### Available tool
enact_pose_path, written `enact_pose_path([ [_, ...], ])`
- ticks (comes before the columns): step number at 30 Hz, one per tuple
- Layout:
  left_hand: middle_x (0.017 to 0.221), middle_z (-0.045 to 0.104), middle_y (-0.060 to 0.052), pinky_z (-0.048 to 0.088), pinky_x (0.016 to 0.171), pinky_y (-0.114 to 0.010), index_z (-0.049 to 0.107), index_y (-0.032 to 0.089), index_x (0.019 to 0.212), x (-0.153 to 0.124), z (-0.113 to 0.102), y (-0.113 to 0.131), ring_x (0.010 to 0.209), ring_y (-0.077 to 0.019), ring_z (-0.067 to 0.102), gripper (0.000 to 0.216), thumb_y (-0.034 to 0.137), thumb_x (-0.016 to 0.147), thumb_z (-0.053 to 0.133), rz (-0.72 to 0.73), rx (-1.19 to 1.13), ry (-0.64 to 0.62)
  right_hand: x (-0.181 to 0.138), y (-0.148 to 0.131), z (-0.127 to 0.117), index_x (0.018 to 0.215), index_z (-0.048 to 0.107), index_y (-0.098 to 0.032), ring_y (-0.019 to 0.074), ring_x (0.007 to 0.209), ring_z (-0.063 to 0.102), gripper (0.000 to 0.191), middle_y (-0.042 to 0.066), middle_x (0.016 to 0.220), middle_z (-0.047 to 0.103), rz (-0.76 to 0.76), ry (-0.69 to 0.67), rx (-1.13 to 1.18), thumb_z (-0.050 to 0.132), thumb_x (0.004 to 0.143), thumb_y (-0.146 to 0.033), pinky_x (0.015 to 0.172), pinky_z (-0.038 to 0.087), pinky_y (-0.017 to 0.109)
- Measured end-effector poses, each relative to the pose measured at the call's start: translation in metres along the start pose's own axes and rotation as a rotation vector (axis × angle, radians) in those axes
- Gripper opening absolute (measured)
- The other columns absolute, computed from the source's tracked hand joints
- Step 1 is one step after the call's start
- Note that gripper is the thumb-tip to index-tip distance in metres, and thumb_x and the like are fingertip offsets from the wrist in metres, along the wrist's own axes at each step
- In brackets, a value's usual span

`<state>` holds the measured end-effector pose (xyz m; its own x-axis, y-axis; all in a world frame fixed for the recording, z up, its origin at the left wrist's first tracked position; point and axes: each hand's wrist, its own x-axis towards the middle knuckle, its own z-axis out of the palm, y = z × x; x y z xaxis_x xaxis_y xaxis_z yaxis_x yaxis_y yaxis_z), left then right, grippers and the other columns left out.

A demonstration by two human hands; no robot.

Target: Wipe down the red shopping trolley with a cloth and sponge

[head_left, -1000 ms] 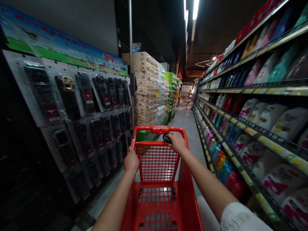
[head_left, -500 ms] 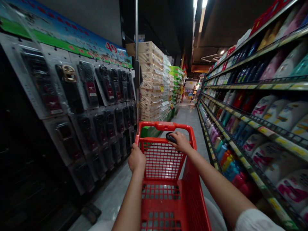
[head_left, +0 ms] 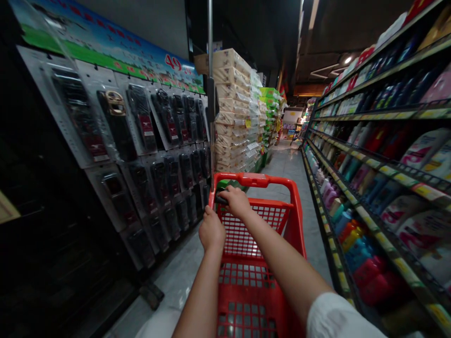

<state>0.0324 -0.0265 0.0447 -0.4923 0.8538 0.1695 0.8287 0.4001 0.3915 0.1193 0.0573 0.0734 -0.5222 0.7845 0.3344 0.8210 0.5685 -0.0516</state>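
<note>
A red plastic shopping basket cart [head_left: 259,291] with grid walls is in front of me, its inside bare where I can see it. My left hand [head_left: 212,231] is closed around the left edge of its frame. Reaching across to the far left corner, my right hand [head_left: 237,202] has its fingers curled over a small black rounded object [head_left: 221,196]. What that object is I cannot make out; the fingers cover part of it. The red top bar [head_left: 255,179] of the cart arches just beyond both hands.
Packaged belts [head_left: 118,124] hang on a rack at left beneath a blue banner [head_left: 116,44]. A thin metal pole [head_left: 210,51] rises by the cart's left corner. Stacked tissue packs [head_left: 230,108] stand ahead. Shelves of bottles [head_left: 373,234] line the right; grey floor [head_left: 285,164] runs between.
My right hand has moved left along the cart's far side with the black object, close to my left hand. The left hand keeps its grip. The whole view has shifted slightly.
</note>
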Motion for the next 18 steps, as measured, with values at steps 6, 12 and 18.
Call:
enact_pose_path([
  [6,0.117,0.065,-0.022,0.054,0.070,-0.034,0.037,0.008,0.139,0.000,-0.003,-0.003,0.093,-0.0274,0.071,0.048,0.008,0.091,0.034,0.029,-0.024,-0.012,-0.066,0.081,-0.013,0.117,0.066,-0.029,0.0194,0.099,0.054,0.034,0.004,0.117,0.059,0.124,0.068,0.002,0.059,0.086,-0.019,0.085,0.041,0.029],
  [12,0.118,0.065,-0.020,0.054,0.074,-0.037,0.038,0.007,0.139,0.000,-0.003,-0.001,0.097,-0.0295,0.070,0.047,0.009,0.092,0.034,0.037,-0.044,-0.021,-0.107,0.130,-0.026,0.111,0.069,-0.025,0.0227,0.095,0.056,0.028,0.006,0.109,0.060,0.287,0.079,-0.039,0.064,0.084,-0.022,0.081,0.042,0.033],
  [18,0.117,0.065,-0.021,0.054,0.072,-0.037,0.036,0.006,0.141,0.002,-0.002,-0.004,0.094,-0.0300,0.071,0.049,0.010,0.093,0.030,0.018,-0.054,0.005,-0.054,0.060,-0.016,0.118,0.064,-0.030,0.0237,0.097,0.055,0.032,0.007,0.114,0.057,0.224,0.043,-0.071,0.063,0.086,-0.032,0.082,0.043,0.035],
])
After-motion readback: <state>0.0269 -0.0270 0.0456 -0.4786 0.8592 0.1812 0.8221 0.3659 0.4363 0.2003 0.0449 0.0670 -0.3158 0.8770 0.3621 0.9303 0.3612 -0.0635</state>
